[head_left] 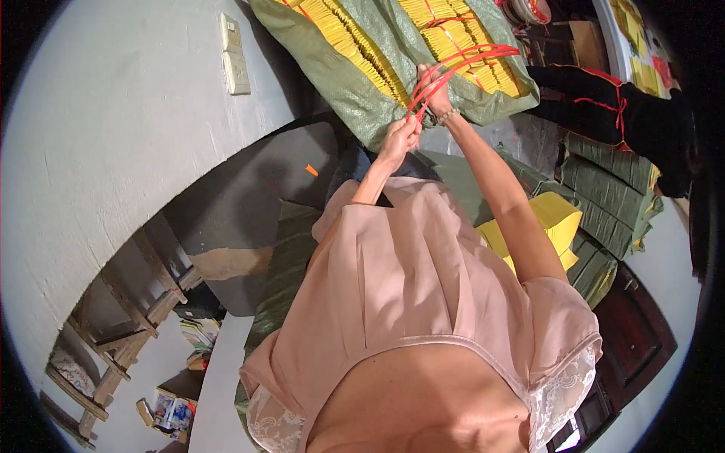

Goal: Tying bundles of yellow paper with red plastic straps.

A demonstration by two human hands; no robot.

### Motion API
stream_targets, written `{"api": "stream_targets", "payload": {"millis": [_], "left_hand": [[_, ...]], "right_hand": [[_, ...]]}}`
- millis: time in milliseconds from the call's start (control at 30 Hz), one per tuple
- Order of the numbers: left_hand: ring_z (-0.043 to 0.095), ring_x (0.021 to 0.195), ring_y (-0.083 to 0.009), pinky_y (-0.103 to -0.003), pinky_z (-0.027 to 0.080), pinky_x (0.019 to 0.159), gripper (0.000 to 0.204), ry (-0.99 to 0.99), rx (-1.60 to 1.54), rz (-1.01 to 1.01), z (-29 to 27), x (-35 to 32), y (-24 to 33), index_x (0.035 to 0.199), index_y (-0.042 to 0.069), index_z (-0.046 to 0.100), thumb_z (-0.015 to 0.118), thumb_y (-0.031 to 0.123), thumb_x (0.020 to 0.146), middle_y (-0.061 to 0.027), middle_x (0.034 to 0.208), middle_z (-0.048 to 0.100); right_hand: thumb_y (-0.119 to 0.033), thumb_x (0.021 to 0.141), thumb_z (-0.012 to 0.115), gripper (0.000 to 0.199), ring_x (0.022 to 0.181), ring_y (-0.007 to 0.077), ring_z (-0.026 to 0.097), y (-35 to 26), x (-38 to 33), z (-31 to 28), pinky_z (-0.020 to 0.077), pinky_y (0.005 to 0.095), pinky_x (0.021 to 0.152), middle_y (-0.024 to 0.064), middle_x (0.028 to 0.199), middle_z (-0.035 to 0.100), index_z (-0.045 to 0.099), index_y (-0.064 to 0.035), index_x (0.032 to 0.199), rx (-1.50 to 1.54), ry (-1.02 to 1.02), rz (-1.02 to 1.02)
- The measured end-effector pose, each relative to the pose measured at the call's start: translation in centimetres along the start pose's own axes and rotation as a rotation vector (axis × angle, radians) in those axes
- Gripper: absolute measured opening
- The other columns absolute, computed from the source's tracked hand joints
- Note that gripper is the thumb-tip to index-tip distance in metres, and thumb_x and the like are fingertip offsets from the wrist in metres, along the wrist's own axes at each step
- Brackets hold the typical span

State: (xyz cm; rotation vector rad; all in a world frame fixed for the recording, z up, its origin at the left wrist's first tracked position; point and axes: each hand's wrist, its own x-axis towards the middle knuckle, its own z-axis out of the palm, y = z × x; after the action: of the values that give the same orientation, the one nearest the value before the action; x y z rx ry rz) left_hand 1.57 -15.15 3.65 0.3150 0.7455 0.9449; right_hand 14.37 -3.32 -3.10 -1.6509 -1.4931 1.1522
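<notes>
Red plastic cord [483, 53] is bunched in several loose loops that reach to the right over a green woven sack [355, 98]. My left hand [400, 141] is closed in a fist round the lower end of these loops, just off the sack's near edge. Close beside it, my right hand [436, 92], with a beaded bracelet [448, 115] at the wrist, has its fingers curled against the sack's middle fold. The loops pass in front of that hand, and what its fingers grip is hidden. Bundles of yellow folded paper [453, 38] tied with red cord fill the open sack.
More green wrapped bundles [604, 181] are stacked at the right, near a block of yellow paper [555, 219]. Black cloth [589, 98] tied with red cord lies beyond. A white wall with a socket [236, 73] rises at left, above a wooden ladder [121, 355].
</notes>
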Motion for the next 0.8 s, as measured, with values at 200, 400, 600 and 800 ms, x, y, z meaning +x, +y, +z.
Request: {"api": "stream_targets", "payload": {"millis": [200,400,600,800], "left_hand": [[0.025,0.039,-0.0069,-0.022,0.033,0.048,0.032,0.114,-0.018,0.048,-1.4,-0.2,-0.5,0.075,0.009,0.045,0.036,0.032,0.095,0.0062,0.047,0.028],[0.032,0.044,-0.0094,-0.025,0.040,0.059,0.028,0.196,-0.091,0.104,-0.2,-0.9,-0.2,0.079,0.008,0.046,0.039,0.031,0.095,0.0036,0.050,0.032],[0.048,0.064,-0.0154,-0.035,0.043,0.085,0.015,0.109,-0.260,0.140,-0.7,-1.8,3.0,0.088,0.009,0.048,0.047,0.024,0.092,0.0012,0.062,0.042],[0.043,0.061,-0.0086,-0.027,0.043,0.071,0.021,-0.022,0.214,0.322,4.5,0.9,11.3,0.089,0.006,0.047,0.043,0.026,0.094,0.0026,0.065,0.040]], "right_hand": [[-0.026,0.092,0.041,0.033,0.052,0.0151,0.042,-1.8,-0.5,1.1,0.0352,0.0327,0.048,0.0048,0.055,0.044,0.048,-0.0036,0.068,0.020,-0.031,-0.022],[-0.025,0.093,0.037,0.032,0.052,0.0165,0.048,0.4,0.0,-0.7,0.0391,0.0319,0.049,0.0054,0.056,0.045,0.048,-0.0031,0.073,-0.036,-0.028,-0.028],[-0.028,0.096,0.034,0.029,0.040,0.0106,0.043,-1.5,-2.3,-3.5,0.0405,0.0265,0.040,0.0008,0.052,0.044,0.043,-0.0075,0.078,0.510,-0.236,0.296],[-0.024,0.094,0.043,0.021,0.054,0.0133,0.055,-0.7,-3.8,-5.4,0.0497,0.0266,0.058,0.0047,0.064,0.054,0.048,-0.0040,0.092,0.639,-0.250,0.234]]}}
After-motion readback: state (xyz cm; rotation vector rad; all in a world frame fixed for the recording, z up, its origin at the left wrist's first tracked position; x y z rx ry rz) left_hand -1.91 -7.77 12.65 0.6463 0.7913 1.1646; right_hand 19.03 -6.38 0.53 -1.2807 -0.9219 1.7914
